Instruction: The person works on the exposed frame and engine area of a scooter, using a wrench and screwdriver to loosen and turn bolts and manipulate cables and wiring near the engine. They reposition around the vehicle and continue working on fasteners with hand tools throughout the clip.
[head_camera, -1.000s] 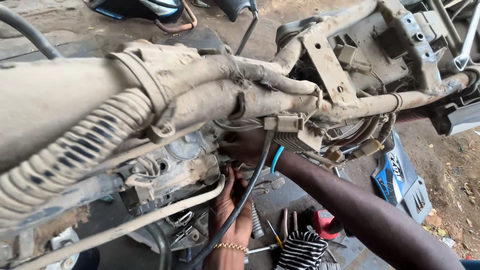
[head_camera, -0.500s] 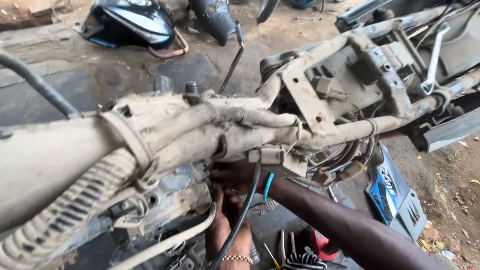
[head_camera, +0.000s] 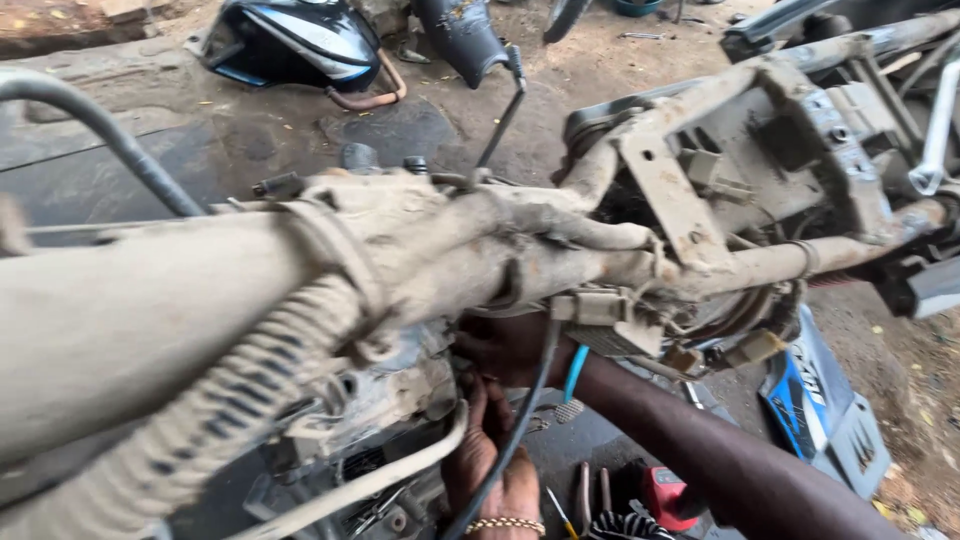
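Observation:
A mud-caked motorcycle frame (head_camera: 560, 260) runs across the view, with the engine (head_camera: 390, 400) hanging under it. My right hand (head_camera: 510, 345) reaches in from the lower right, under the frame tube, beside a grey connector block (head_camera: 600, 310). Its fingers are hidden behind the frame. My left hand (head_camera: 490, 465), with a gold bracelet at the wrist, comes up from the bottom edge. Its fingers lie against the engine's side and the tips are out of sight. A black cable (head_camera: 525, 420) and a blue wire (head_camera: 573, 372) hang between the two hands.
A ribbed hose (head_camera: 220, 420) and a pale cable (head_camera: 370, 480) cross the lower left. Tools and a red object (head_camera: 665, 492) lie on the ground below. A blue and white body panel (head_camera: 815, 405) leans at the right. Dark fairing parts (head_camera: 300, 35) lie on the dirt at the top.
The view has tilted, so the frame and both hands sit lower in the picture and more ground shows at the top. Both hands stay in the same spot under the frame.

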